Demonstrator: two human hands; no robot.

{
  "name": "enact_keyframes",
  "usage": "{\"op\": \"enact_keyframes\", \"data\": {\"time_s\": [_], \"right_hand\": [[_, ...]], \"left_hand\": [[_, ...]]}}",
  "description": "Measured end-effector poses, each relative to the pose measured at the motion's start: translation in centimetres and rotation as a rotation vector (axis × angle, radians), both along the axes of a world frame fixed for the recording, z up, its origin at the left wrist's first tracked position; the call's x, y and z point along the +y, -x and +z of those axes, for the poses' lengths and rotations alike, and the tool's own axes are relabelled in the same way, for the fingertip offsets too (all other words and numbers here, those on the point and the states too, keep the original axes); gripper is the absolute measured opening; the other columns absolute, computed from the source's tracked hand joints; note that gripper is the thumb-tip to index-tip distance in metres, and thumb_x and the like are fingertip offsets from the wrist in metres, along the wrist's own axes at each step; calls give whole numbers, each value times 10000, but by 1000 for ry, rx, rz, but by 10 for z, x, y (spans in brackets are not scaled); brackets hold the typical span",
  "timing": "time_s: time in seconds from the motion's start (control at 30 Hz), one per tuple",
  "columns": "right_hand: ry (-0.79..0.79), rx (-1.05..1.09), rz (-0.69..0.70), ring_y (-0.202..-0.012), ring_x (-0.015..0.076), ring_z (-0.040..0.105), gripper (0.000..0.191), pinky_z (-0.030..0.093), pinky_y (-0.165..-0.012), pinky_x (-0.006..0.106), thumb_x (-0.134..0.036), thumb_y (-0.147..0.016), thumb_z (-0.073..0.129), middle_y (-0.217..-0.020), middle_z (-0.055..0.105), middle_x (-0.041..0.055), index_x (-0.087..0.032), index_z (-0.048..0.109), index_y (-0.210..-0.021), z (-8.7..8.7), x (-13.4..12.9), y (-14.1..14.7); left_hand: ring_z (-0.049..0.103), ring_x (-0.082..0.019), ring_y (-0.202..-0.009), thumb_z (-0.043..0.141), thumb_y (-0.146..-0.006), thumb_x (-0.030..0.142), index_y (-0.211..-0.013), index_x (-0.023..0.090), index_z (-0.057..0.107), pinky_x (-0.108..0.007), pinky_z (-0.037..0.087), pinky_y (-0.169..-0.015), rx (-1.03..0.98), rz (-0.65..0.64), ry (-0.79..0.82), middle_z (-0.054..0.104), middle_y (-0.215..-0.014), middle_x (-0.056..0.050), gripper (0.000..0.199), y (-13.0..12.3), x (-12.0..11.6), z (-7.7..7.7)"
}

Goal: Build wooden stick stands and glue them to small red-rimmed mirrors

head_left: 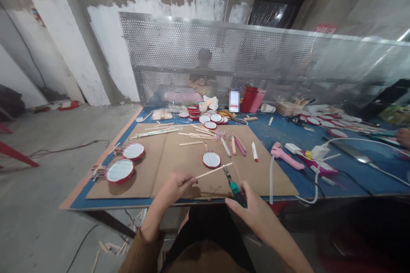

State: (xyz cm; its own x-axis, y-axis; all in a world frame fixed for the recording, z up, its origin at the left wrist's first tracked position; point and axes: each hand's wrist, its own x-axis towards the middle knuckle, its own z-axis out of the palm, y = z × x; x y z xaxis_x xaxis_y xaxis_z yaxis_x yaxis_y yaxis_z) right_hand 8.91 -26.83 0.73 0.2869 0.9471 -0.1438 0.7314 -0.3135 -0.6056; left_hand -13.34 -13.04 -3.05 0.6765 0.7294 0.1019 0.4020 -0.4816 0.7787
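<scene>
Between its thumb and fingers, my left hand point(176, 186) pinches one end of a thin wooden stick point(213, 171), which slants up to the right. My right hand point(251, 207) is wrapped round the teal handles of a pair of pliers or cutters point(235, 187). The tool's metal tip is beside the stick's far end; whether its jaws touch the wood is too small to tell. Just behind the stick, a round white disc with a red rim point(211, 159) lies on the cardboard sheet point(182, 160), with a short stick at its top.
Red-rimmed drums point(120, 171) stand at the left. Loose sticks point(191, 143), markers point(254, 152) and more discs lie farther back. A pink glue gun point(286, 156), cables and a purple tool point(317, 165) are at the right. A perforated metal panel point(192, 59) rises behind the blue table point(265, 130).
</scene>
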Motion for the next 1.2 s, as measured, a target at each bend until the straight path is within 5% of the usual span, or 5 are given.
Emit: {"op": "enact_keyframes", "data": {"time_s": [0.33, 0.7, 0.87, 1.2], "right_hand": [[-7, -31, 75, -1243, 299, 532, 576, 398, -1025, 438, -451, -821, 429, -1339, 571, 156, -140, 504, -1299, -2, -6, -2], [20, -242, 54, -1025, 297, 665, 373, 489, -856, 393, -334, -850, 361, -1069, 697, 136, -167, 563, -1115, -21, -11, 6], [-6, -146, 22, -1095, 310, 626, 437, 462, -910, 430, -373, -826, 395, -1167, 659, 140, -173, 514, -1196, -19, -11, 10], [-99, 33, 7, -1139, 260, 597, 441, 461, -937, 388, -424, -801, 436, -1236, 617, 104, -208, 521, -1176, -20, -14, 9]], "left_hand": [[469, -100, -571, 399, -905, 404, -798, 161, 667, -189, 329, -560, 29, -11, -42, 524, -568, 14, 378, 2, -4, 3], [564, -125, -671, 436, -913, 386, -865, 186, 683, -208, 375, -638, 64, -1, -137, 654, -721, -24, 321, 4, -3, -11], [563, -125, -658, 480, -901, 364, -883, 204, 676, -213, 343, -615, 61, 71, -202, 654, -709, -14, 254, 3, -8, -11], [530, -93, -553, 398, -946, 410, -658, 194, 593, -196, 308, -576, 57, -34, -121, 581, -544, 17, 409, 3, -10, -1]]}}
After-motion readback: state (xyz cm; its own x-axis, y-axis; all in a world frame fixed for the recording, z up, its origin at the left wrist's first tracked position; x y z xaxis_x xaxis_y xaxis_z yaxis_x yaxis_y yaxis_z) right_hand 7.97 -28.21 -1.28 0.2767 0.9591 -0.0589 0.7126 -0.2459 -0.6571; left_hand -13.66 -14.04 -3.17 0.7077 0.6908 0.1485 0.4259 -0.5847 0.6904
